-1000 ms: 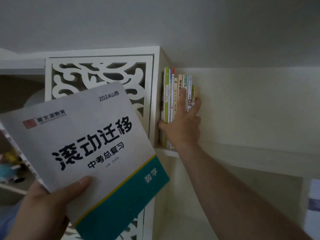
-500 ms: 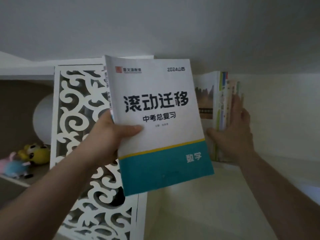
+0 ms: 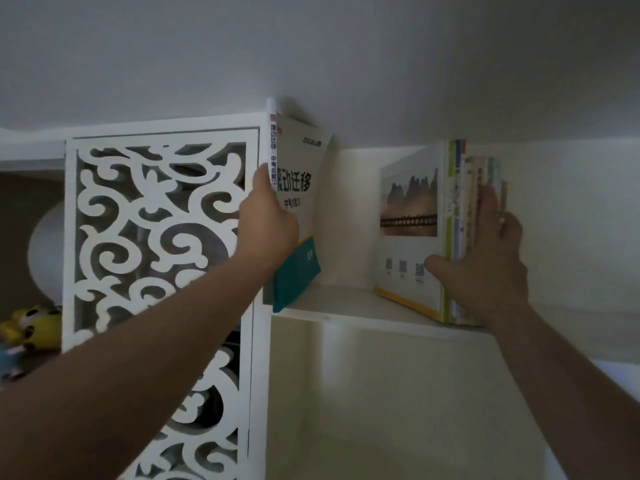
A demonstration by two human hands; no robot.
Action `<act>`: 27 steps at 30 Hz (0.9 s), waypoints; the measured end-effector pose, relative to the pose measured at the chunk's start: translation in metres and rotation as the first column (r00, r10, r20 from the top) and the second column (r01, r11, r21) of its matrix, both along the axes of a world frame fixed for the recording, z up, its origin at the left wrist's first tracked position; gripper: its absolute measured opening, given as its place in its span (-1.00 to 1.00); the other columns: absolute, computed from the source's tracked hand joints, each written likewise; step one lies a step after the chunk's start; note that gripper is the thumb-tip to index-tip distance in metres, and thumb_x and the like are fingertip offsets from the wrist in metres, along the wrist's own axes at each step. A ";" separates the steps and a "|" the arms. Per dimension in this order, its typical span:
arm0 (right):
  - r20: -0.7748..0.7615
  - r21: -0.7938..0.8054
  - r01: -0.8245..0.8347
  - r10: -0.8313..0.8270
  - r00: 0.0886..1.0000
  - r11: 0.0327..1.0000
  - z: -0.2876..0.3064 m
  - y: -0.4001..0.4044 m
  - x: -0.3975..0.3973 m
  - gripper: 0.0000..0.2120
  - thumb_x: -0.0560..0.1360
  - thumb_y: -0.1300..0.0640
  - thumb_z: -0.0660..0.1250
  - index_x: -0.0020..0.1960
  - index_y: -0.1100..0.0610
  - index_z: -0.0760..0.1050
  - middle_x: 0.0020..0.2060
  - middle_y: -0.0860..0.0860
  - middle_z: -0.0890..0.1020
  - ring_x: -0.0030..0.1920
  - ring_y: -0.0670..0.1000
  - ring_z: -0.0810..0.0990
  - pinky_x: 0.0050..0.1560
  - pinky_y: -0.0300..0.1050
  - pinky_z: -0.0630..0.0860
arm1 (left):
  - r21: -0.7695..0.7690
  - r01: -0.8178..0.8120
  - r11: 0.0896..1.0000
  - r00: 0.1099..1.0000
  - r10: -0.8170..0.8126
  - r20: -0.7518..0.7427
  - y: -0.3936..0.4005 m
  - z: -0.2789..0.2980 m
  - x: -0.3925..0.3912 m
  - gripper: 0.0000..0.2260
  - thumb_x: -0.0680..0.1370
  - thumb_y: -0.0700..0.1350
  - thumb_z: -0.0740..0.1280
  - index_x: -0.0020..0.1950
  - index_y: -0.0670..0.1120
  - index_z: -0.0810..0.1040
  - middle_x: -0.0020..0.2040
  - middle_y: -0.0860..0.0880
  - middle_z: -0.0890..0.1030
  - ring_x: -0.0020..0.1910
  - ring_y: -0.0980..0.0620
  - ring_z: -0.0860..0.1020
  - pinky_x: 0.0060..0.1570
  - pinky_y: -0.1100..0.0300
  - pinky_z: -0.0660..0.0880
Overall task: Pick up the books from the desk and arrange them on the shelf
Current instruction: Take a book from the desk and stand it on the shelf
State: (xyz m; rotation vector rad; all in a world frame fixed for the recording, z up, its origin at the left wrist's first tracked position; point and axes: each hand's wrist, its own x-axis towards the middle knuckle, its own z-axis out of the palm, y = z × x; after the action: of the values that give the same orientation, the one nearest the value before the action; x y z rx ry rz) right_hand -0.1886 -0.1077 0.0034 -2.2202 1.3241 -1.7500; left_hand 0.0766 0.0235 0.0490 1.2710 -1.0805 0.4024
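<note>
left hand [image 3: 268, 221] grips the workbook [image 3: 298, 209] upright by its spine (shelf gap lies rightward); right hand [image 3: 485, 258] clasps the book row [image 3: 457, 230] aside.

Both arms are showing bare from the picture's near edge right up to the fingertips. The left forearm [image 3: 138, 375] is looking thick and broad at the near left corner and is tapering steadily to a narrower wrist farther in. The left hand [image 3: 268, 230] is presenting a smooth back with softly rounded knuckles. The right forearm [image 3: 561, 393] is coming in from the near right corner and is appearing leaner along its length. The right hand [image 3: 488, 268] is showing a wide back, a thick thumb and a pale fingernail [image 3: 501, 221] catching the light. Dim light is shading both arms, darkening their undersides.
</note>
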 end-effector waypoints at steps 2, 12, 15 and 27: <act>-0.007 -0.006 0.009 -0.009 1.000 1.000 -0.002 0.003 0.010 0.24 0.34 -0.13 0.56 0.60 -0.36 -0.35 0.65 0.01 -0.05 0.40 0.33 0.46 0.34 0.24 0.44 | -0.020 -0.003 1.000 0.999 0.003 0.034 -0.017 -0.005 -0.006 -0.32 0.50 -0.46 0.20 0.56 0.01 0.28 0.32 -0.05 0.60 0.19 -0.06 0.61 0.05 0.01 0.66; -0.097 -0.100 -0.011 0.001 0.995 0.995 0.000 0.018 0.092 0.21 0.36 -0.22 0.55 0.60 -0.33 -0.35 0.57 0.00 -0.02 0.13 0.27 0.55 0.01 0.01 0.55 | 0.047 -0.027 0.999 0.973 0.016 0.232 -0.055 0.005 0.000 0.05 0.54 -0.46 0.33 0.67 0.26 -0.24 0.64 0.02 0.20 0.48 0.06 0.38 0.40 -0.04 0.48; -0.105 -0.086 -0.035 0.026 0.994 0.996 0.002 0.026 0.117 0.20 0.38 -0.22 0.54 0.57 -0.36 -0.38 0.57 -0.03 -0.05 0.13 0.27 0.53 0.07 0.11 0.62 | 0.121 -0.061 0.991 0.928 0.012 0.373 -0.042 0.009 0.015 0.05 0.51 -0.38 0.44 0.69 0.17 -0.20 0.66 0.00 0.16 0.50 -0.05 0.40 0.32 0.02 0.52; -0.114 -0.113 -0.077 0.064 0.991 0.991 -0.002 0.038 0.195 0.16 0.38 -0.26 0.50 0.63 -0.28 -0.29 0.63 0.08 -0.14 0.24 0.26 0.41 0.19 0.20 0.55 | -0.057 -0.634 0.771 0.502 0.467 0.728 -0.028 -0.018 0.094 -0.41 0.71 0.18 -0.02 0.72 0.04 0.02 0.73 -0.03 0.00 0.67 -0.33 -0.05 0.56 -0.44 0.01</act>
State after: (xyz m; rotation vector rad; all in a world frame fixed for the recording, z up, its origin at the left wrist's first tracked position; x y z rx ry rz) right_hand 0.0064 -0.0701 0.0014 -2.4268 1.1727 -1.7477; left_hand 0.1705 -0.0041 0.0308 1.7260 -1.3531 1.4190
